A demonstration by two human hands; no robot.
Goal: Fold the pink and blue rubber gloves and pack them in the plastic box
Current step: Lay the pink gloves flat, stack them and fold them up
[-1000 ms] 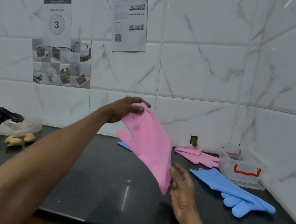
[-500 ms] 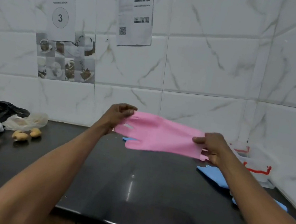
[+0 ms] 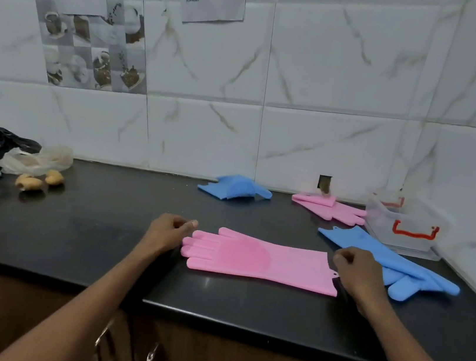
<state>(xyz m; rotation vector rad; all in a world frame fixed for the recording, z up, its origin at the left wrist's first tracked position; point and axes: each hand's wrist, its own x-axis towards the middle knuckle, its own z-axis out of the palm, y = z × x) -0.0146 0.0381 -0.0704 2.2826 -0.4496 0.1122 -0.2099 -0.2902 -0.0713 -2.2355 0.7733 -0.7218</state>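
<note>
While the curled fingers (image 3: 181,222) of the left hand (image 3: 165,233) meet the fingertip end of the pink glove (image 3: 264,261) and the right hand (image 3: 362,273) curls at its cuff, whether either pinches it cannot be told. It lies flat on the black table (image 3: 83,234), near the front edge. A blue glove (image 3: 386,255) lies just right, partly behind the right hand. Farther back are a folded blue glove (image 3: 234,187), a second pink glove (image 3: 331,209) and, far right, the plastic box (image 3: 402,232).

Soft even overhead light; faint glare on countertop (image 3: 83,237); slight blur, wide-angle bending at edges.
</note>
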